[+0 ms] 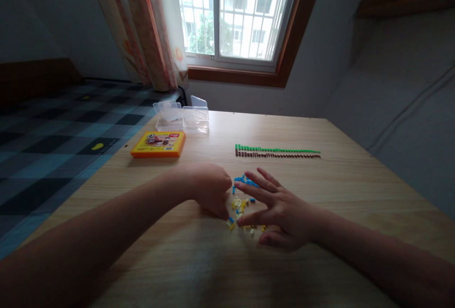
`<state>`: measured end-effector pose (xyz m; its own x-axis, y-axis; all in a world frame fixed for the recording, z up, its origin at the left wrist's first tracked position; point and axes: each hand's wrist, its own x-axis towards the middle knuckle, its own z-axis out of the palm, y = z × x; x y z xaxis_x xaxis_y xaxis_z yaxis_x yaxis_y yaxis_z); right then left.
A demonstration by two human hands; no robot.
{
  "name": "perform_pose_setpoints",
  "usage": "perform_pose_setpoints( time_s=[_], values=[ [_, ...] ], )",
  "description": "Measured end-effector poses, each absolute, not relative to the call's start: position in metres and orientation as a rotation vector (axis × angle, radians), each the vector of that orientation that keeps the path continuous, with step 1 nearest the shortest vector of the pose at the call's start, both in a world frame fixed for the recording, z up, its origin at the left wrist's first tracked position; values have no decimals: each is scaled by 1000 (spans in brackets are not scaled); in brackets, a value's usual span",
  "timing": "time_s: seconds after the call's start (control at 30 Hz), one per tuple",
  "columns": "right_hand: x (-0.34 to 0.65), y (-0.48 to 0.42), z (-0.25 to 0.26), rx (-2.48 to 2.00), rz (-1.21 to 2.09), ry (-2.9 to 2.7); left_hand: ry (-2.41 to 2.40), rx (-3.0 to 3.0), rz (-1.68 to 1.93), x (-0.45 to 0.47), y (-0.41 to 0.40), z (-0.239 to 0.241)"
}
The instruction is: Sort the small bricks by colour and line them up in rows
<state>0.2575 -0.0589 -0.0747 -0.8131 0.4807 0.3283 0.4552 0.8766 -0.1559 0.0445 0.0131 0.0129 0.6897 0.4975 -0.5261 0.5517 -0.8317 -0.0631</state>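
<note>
Small blue building bricks (pixel 240 180) lie in a loose heap between my two hands. Nearer to me, yellow and cream bricks (pixel 239 203) are scattered, with a few blue ones among them. My left hand (pixel 212 188) is at the left edge of these pieces, fingers curled and pointing down. Whatever its fingertips may hold is hidden. My right hand (pixel 277 206) hovers or rests over the right side of the heap, palm down, its fingers spread and covering some bricks. I cannot tell whether it touches them.
Beyond the heap, a row of green bricks (pixel 275 149) runs alongside a row of dark brown bricks (pixel 272 155). At the left stands an orange-yellow box (pixel 158 145). Clear plastic containers (pixel 183 117) with raised lids are behind it on the wooden table (pixel 355 194).
</note>
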Motion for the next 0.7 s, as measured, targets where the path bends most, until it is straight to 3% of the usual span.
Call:
perform_pose_setpoints(
  time_s=[0.7],
  values=[
    [269,-52,-77,-678,42,-2591,1002,2838,-737,41,20,1]
  ],
)
